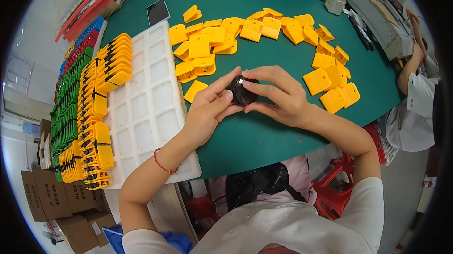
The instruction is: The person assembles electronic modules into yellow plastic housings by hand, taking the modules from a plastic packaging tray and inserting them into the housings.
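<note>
Between my two hands, above the near part of the green work mat [269, 133], is a small rounded glossy black object [244, 92]; its kind does not show. My left hand [210, 105] grips it from the left with thumb and fingers. From the right, my right hand [281, 94] curls its fingers and thumb around it. Around my hands lie loose yellow plastic clip-like pieces with a hole, one [195, 91] near my left hand and another [316, 81] to the right. More yellow pieces [199, 46] are heaped beyond my left hand.
A white foam tray [155, 89] with square pockets stands at the left. Along its left side run rows of yellow [115, 72] and green [66, 122] pieces. A phone [158, 12] lies at the back. Another person's arm [415, 60] shows at far right; cardboard boxes [52, 197] stand lower left.
</note>
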A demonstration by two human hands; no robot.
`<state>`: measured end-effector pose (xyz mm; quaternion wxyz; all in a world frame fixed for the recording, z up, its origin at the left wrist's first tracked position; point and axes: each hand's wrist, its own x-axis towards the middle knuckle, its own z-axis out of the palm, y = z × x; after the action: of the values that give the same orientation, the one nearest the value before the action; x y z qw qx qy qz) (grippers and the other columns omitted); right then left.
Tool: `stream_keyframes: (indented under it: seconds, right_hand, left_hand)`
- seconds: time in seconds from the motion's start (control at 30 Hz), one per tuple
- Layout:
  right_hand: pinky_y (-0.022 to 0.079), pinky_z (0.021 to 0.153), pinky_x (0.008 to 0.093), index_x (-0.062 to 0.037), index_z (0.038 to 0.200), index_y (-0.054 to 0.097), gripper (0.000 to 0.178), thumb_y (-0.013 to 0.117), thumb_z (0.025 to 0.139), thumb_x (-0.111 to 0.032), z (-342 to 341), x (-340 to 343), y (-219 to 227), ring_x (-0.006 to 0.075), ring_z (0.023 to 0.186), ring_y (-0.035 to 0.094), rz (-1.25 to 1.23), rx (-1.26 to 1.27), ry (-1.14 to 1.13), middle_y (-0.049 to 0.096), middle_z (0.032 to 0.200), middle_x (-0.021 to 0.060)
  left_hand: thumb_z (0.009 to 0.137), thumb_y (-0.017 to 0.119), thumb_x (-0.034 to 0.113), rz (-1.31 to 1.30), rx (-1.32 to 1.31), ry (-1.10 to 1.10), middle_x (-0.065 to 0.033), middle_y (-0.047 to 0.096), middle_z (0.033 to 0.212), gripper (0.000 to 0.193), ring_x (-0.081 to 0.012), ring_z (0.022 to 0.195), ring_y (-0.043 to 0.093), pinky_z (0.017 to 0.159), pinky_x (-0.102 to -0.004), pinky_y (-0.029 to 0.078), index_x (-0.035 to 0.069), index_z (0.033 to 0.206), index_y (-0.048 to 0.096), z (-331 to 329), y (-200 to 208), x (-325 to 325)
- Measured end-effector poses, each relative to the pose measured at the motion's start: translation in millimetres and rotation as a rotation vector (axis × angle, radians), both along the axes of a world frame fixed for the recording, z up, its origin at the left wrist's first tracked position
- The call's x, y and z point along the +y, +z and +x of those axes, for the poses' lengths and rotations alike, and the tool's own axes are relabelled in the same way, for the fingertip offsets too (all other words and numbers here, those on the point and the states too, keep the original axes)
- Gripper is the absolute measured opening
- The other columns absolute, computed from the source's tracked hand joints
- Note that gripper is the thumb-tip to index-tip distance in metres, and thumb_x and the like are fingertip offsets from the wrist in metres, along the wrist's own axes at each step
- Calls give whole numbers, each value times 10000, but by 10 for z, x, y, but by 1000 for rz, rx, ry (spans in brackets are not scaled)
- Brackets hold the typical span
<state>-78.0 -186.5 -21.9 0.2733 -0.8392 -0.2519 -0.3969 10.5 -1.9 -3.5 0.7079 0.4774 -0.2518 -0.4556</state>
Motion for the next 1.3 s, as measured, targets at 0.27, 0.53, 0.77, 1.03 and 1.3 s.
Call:
stream_keyframes:
  seconds: [0.27, 0.53, 0.77, 1.03, 1.3]
  right_hand:
    - [509, 786, 379, 3, 1059, 602, 506, 781, 611, -146, 1, -3, 8, 322, 940, 595, 1, -41, 16, 588, 1090, 150]
    - [522, 805, 362, 1, 1031, 634, 488, 792, 597, -157, -22, -11, 16, 302, 979, 608, -32, -41, -1, 607, 1119, 148]
    - [523, 813, 358, 14, 1027, 641, 487, 790, 591, -144, -24, 8, 42, 301, 987, 608, -38, -47, 11, 619, 1098, 150]
    - [527, 815, 351, 25, 1007, 649, 473, 790, 584, -131, -39, -4, 30, 297, 993, 607, -55, -66, 2, 628, 1077, 138]
    - [526, 815, 345, 24, 1010, 653, 472, 794, 582, -116, -44, 12, 15, 297, 994, 606, -43, -67, 6, 629, 1085, 134]
  left_hand:
    - [977, 379, 80, -26, -130, -6, -93, 404, 1354, 459, -181, 1165, 490, 970, -309, 453, 48, 1422, 271, -47, -21, -5]
    - [967, 404, 75, 9, -257, -24, -132, 320, 1435, 479, -223, 1241, 433, 995, -345, 436, 6, 1415, 250, -70, -1, 1]
    - [962, 417, 58, -5, -265, -7, -107, 386, 1375, 473, -196, 1177, 473, 969, -332, 456, 28, 1412, 275, -81, 19, 31]
    - [955, 419, 25, -5, -323, 17, -80, 477, 1281, 461, -150, 1080, 524, 940, -303, 474, 38, 1404, 313, -113, 4, 5]
    - [952, 420, 19, 7, -330, 26, -88, 488, 1273, 457, -146, 1081, 523, 930, -302, 483, 42, 1398, 325, -118, -8, 8]
